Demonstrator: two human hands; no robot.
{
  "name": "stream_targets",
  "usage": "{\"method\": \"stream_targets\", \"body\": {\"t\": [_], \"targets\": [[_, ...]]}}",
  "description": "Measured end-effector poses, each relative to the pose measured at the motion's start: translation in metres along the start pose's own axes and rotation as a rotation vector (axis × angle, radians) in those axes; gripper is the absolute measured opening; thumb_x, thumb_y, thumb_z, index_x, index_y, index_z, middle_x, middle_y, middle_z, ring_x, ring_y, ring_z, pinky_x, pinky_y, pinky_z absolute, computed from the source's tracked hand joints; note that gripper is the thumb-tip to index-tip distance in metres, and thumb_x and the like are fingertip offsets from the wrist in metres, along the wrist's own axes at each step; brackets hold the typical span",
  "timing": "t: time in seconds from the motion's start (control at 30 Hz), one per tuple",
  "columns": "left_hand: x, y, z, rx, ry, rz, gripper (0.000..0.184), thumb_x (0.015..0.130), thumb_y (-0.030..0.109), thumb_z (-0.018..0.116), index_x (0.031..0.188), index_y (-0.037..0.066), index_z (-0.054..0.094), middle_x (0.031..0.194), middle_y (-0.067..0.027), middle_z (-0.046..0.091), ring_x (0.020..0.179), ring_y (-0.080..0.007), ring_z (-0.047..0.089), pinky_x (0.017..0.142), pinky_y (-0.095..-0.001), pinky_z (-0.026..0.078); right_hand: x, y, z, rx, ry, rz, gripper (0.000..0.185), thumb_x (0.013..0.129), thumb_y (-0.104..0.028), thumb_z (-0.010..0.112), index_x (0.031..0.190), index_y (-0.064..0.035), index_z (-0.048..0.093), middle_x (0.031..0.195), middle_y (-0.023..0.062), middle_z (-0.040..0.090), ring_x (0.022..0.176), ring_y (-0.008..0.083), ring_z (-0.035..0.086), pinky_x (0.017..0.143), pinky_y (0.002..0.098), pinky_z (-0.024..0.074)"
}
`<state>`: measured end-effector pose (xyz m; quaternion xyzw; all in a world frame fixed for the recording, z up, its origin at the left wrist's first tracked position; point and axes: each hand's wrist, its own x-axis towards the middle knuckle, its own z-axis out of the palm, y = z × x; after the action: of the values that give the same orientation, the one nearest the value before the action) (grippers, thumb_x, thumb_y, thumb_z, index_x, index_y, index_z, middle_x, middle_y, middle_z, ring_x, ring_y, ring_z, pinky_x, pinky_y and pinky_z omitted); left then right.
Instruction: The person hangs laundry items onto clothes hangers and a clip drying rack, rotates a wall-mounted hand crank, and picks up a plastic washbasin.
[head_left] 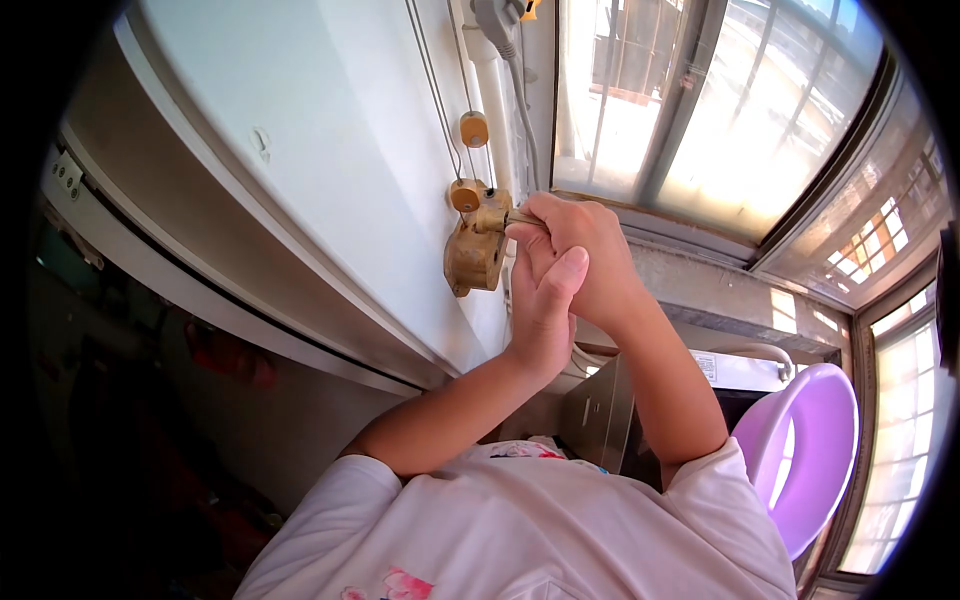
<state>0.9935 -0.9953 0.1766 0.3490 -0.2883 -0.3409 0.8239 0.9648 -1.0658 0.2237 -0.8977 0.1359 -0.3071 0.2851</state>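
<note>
A tan, worn crank box is fixed to the white wall, with thin cables running up from it past two small round tan pulleys. A short metal crank handle sticks out of its right side. My right hand is closed around that handle, its fingers wrapped over the end. My left hand is pressed against the right hand from below and the left, thumb up, fingers partly hidden behind it. Whether the left fingers touch the handle is hidden.
Sunlit windows stand at the right, above a ledge. A purple basin leans at the lower right beside a boxy appliance. A grey plug and cord hang at the top. A door frame edges a dark area at left.
</note>
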Motion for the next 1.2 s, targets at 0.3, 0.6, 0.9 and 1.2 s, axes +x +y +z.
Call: {"method": "stream_targets", "body": {"t": [0.3, 0.6, 0.9, 1.2], "targets": [[0.07, -0.004, 0.007, -0.205, -0.02, 0.032, 0.055, 0.078, 0.035, 0.063, 0.121, 0.016, 0.034, 0.115, -0.0028, 0.046, 0.109, -0.0159, 0.048, 0.094, -0.0333, 0.039, 0.057, 0.033, -0.002, 0.006, 0.124, 0.032, 0.021, 0.081, -0.015, 0.055, 0.069, 0.0017, 0.053, 0.061, 0.0184, 0.055, 0.055, 0.0353, 0.05, 0.055, 0.0392, 0.0418], [0.11, -0.045, -0.012, -0.269, 0.11, -0.119, 0.05, 0.08, 0.042, 0.059, 0.117, 0.011, 0.044, 0.115, -0.0024, 0.052, 0.105, -0.0134, 0.053, 0.087, -0.0287, 0.044, 0.085, 0.09, 0.018, -0.032, 0.061, 0.177, 0.03, 0.083, -0.022, 0.056, 0.068, 0.0042, 0.053, 0.063, 0.0199, 0.055, 0.059, 0.0338, 0.052, 0.059, 0.0405, 0.0434], [0.104, -0.085, -0.038, -0.299, 0.236, -0.307, 0.03, 0.079, 0.04, 0.062, 0.097, 0.018, 0.051, 0.094, 0.0052, 0.057, 0.081, -0.0086, 0.055, 0.066, -0.0238, 0.043, 0.07, 0.144, 0.051, -0.07, -0.163, 0.315, 0.033, 0.082, -0.029, 0.061, 0.072, 0.0028, 0.061, 0.069, 0.0211, 0.061, 0.064, 0.0353, 0.059, 0.062, 0.0419, 0.0469], [0.064, -0.109, -0.06, -0.301, 0.277, -0.415, 0.035, 0.078, 0.039, 0.063, 0.103, 0.018, 0.051, 0.093, 0.0021, 0.058, 0.084, -0.0117, 0.055, 0.072, -0.0277, 0.043, 0.024, 0.149, 0.072, 0.015, -0.238, 0.384, 0.032, 0.078, -0.03, 0.061, 0.074, 0.0013, 0.064, 0.072, 0.0203, 0.063, 0.068, 0.0351, 0.062, 0.065, 0.0411, 0.0495]]}}
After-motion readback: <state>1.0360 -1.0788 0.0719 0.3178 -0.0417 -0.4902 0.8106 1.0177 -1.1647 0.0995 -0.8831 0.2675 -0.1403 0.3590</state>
